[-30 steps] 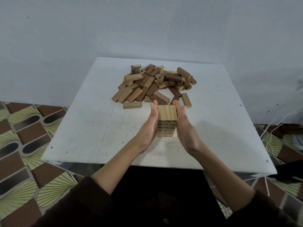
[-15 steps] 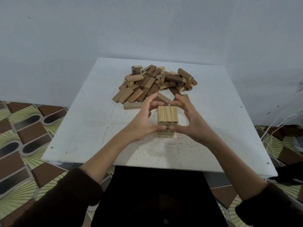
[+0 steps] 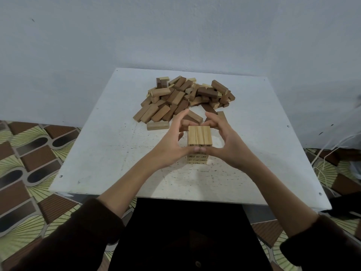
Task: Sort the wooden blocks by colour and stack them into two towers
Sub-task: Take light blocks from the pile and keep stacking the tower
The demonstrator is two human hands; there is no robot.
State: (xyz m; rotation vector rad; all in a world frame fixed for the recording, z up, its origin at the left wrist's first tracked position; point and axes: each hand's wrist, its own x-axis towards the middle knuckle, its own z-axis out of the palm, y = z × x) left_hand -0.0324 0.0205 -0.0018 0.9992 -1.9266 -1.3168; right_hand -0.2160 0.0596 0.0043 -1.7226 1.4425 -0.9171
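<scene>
A short tower of light wooden blocks (image 3: 199, 135) stands near the middle of the white table (image 3: 101, 153), three blocks across its top layer. My left hand (image 3: 172, 145) cups its left side and my right hand (image 3: 226, 145) cups its right side. Thumbs press the near face and fingers curl round the far edge. Behind the tower lies a loose pile of light and dark brown blocks (image 3: 183, 100). One light block (image 3: 157, 125) lies apart at the pile's front left.
The table stands against a pale wall (image 3: 175, 36). Patterned floor tiles (image 3: 29, 163) show on both sides. White cords (image 3: 328, 153) hang off to the right of the table.
Both hands turned from flat palms pressed on the tower's sides to a cupped hold with thumbs at the front and fingers behind. The tower stayed in place.
</scene>
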